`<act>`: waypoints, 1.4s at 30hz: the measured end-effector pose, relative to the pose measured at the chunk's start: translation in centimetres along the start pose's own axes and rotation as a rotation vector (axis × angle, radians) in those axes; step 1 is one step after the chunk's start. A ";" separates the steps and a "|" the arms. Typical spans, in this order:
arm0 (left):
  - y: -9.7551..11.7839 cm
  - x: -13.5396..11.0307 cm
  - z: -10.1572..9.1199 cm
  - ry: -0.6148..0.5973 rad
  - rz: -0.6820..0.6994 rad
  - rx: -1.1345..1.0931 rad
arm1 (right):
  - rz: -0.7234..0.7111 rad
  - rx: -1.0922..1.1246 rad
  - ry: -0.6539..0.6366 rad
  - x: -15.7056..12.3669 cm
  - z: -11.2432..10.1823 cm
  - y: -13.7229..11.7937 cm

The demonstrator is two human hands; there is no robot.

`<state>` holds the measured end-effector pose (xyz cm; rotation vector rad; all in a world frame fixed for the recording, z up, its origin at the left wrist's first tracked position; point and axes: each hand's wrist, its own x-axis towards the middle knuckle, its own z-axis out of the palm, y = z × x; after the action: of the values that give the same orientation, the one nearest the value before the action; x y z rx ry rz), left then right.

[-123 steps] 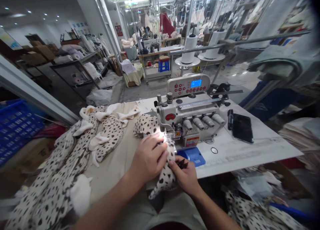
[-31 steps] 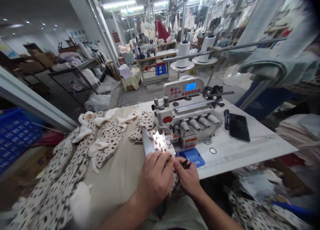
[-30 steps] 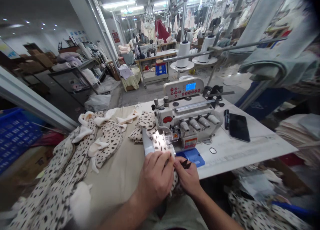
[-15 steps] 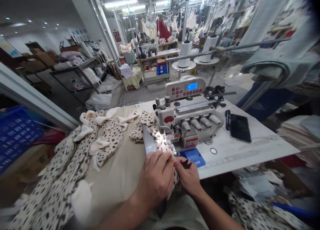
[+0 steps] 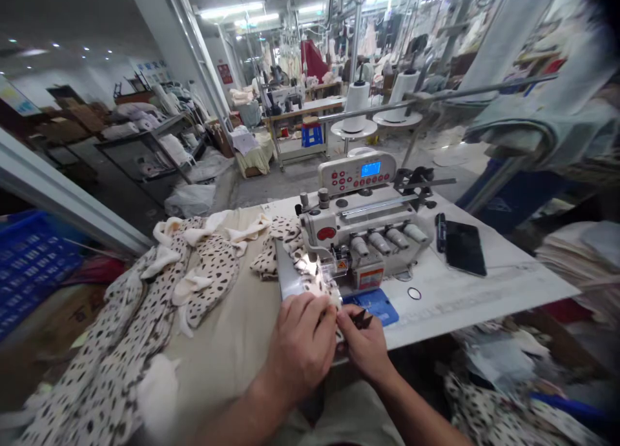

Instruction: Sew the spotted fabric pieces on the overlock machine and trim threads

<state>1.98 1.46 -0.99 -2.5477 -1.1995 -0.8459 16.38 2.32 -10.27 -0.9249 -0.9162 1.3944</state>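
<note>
A cream fabric piece with black spots (image 5: 317,281) runs under the presser foot of a grey overlock sewing machine (image 5: 368,230). My left hand (image 5: 300,343) lies curled over the near end of the piece at the table's front edge. My right hand (image 5: 364,343) pinches the same end from the right, and small black thread snips (image 5: 361,317) stick out between its fingers. The two hands touch each other just in front of the needle area. Sewn spotted pieces (image 5: 278,243) trail out behind the machine to the left.
A heap of spotted pieces (image 5: 145,304) covers the left of the table (image 5: 484,291). A black phone (image 5: 465,247) and a dark pen-like item (image 5: 440,231) lie right of the machine. Thread cones (image 5: 357,101) stand behind. A blue crate (image 5: 29,262) sits far left.
The spotted piece has fed further through the machine, so less of it hangs below my hands at the table edge. My hands have stayed close together in front of the needle.
</note>
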 end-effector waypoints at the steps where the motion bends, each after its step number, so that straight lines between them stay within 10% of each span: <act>1: -0.2 0.0 0.0 -0.002 0.000 -0.005 | 0.014 0.010 -0.007 0.0 0.1 0.1; 22: -6.8 3.7 -0.9 -0.181 -0.189 -0.075 | 0.006 0.011 -0.059 0.0 0.4 -0.7; 36: -5.2 2.5 -2.6 -0.387 -0.421 0.194 | -0.062 -0.177 -0.092 -0.6 0.6 -0.3; 42: -4.1 1.9 -3.7 -0.442 -0.581 0.214 | -0.378 -0.448 -0.130 -0.5 1.7 -2.6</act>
<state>-1.74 3.83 2.88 -2.2931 -2.0941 -0.2048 15.77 1.82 -7.21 -0.9327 -1.4583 0.9485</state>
